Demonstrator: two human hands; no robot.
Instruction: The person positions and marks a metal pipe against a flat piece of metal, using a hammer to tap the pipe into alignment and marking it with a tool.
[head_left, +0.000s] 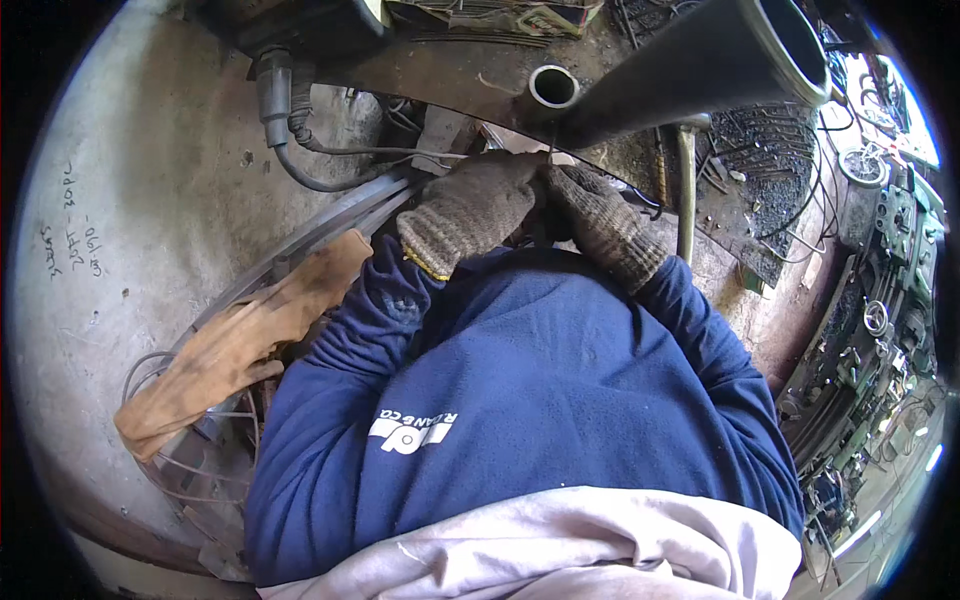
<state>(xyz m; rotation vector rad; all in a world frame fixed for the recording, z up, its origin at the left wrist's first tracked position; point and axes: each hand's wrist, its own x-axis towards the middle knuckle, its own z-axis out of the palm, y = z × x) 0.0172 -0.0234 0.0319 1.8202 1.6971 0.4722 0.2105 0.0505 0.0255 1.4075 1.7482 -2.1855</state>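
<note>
My left hand (480,203) and my right hand (608,222), both in worn grey-brown knit gloves, meet close to my chest at the near edge of the dark workbench (440,82). Their fingers are bent inward and pressed together. Whatever they pinch is hidden, though a thin strip or wire seems to rise between the fingertips. Just beyond them a short piece of pipe (553,88) stands on end on the bench. Beside it to the right, a large dark tube (690,85) leans up toward me with its wide mouth open.
On the left a tan leather glove (245,345) drapes over metal bars along a grey wall (110,200). A thick cable (320,184) hangs from a plug (273,98). Metal scraps (765,170) litter the bench's right side. Green machinery (890,270) and a bicycle (865,165) stand farther right.
</note>
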